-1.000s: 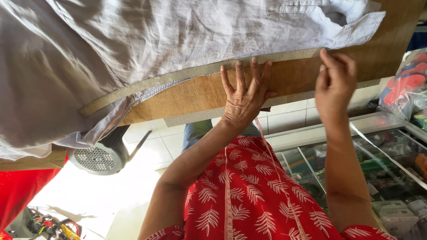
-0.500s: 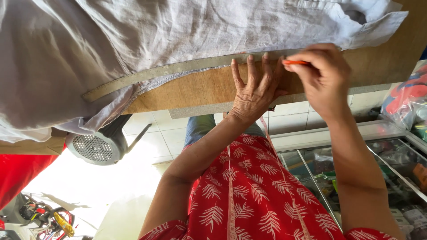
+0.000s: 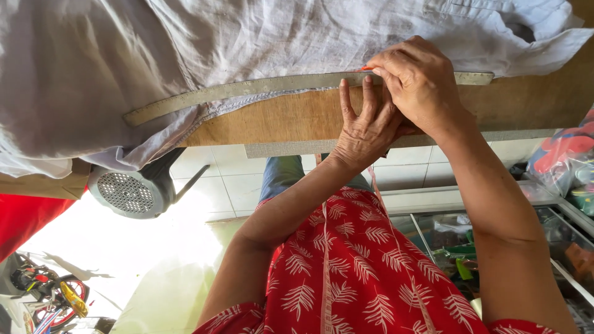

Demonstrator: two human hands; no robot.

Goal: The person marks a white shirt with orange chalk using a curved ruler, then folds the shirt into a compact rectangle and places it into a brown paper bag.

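A pale grey-white garment (image 3: 204, 49) lies spread over a wooden table (image 3: 297, 117). A long curved ruler (image 3: 247, 89) rests along the garment's near edge. My left hand (image 3: 365, 127) lies flat with fingers spread, its fingertips pressing on the ruler. My right hand (image 3: 421, 80) is closed around a small orange-red marker (image 3: 367, 68), whose tip touches the cloth just above the ruler. The right hand partly overlaps the left hand's fingers.
A round grey motor with a perforated cover (image 3: 133, 188) hangs under the table edge. A glass display case (image 3: 532, 229) stands at the right, with bagged items (image 3: 569, 161) on it. A tape measure (image 3: 325, 266) hangs down my red patterned clothing. A small bike (image 3: 52, 294) stands on the tiled floor.
My right hand moved left from the table's right side to the ruler, now holding the marker against the cloth beside my left hand. The left hand stayed on the ruler.
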